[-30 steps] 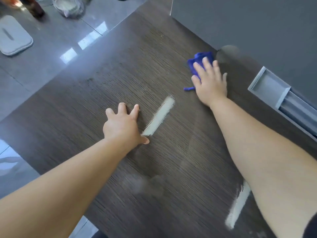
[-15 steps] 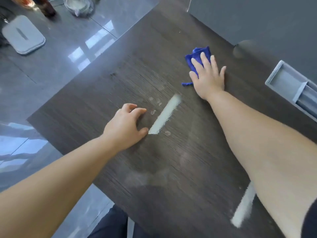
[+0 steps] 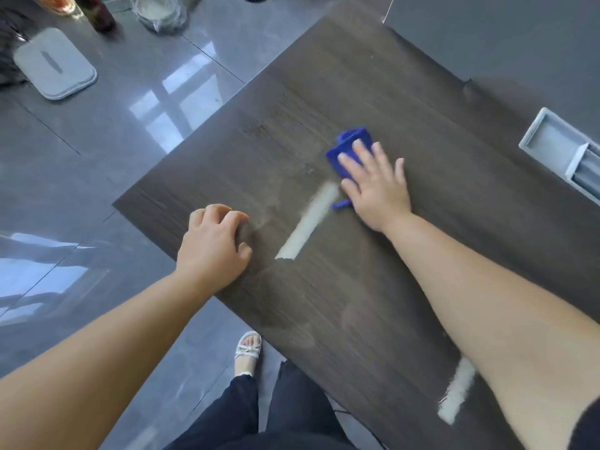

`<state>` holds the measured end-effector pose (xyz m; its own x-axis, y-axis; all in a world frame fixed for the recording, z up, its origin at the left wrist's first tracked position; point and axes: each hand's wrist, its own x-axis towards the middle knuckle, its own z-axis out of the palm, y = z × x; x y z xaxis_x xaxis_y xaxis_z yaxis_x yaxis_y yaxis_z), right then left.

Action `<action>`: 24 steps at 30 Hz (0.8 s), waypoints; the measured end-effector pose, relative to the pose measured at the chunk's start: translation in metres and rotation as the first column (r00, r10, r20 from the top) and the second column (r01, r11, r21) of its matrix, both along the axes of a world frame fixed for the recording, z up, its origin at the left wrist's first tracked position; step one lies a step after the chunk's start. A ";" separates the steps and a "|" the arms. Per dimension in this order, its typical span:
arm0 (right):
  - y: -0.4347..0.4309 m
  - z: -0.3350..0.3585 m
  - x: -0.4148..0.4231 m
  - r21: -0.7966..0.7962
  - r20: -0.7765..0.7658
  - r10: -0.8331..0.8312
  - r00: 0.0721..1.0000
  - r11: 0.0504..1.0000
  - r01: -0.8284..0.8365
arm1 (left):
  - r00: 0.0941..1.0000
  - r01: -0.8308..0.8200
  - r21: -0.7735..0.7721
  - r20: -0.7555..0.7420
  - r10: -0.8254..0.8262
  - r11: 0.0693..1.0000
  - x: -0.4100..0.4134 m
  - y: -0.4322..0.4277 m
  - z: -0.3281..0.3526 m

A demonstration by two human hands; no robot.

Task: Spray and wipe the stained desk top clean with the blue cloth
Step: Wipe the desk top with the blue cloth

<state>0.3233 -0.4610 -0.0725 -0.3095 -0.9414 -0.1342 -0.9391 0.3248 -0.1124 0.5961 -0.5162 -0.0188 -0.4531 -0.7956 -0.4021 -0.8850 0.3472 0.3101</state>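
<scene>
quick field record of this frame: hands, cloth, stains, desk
left hand: fingers curled, rests on desk top near its edge, holds nothing
right hand: flat, fingers straight, presses blue cloth
blue cloth: bunched under right hand, beside far end of pale streak
stains: pale streak between hands; second streak by right forearm
other: grey recessed tray at right

Dk trousers (image 3: pixel 246 414), white strappy sandal (image 3: pixel 248 350), dk sleeve (image 3: pixel 588 428).
</scene>
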 end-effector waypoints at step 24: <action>0.047 0.001 0.217 -0.026 0.038 0.275 0.961 0.961 -0.274 | 0.975 0.016 0.018 -0.224 -0.011 1.000 0.068 0.016 -0.008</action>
<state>0.5401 -0.4144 -0.0717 -0.0336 -0.9920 -0.1214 -0.9862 0.0526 -0.1567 0.6643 -0.5000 -0.0265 -0.5438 -0.7818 -0.3050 -0.7879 0.3504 0.5064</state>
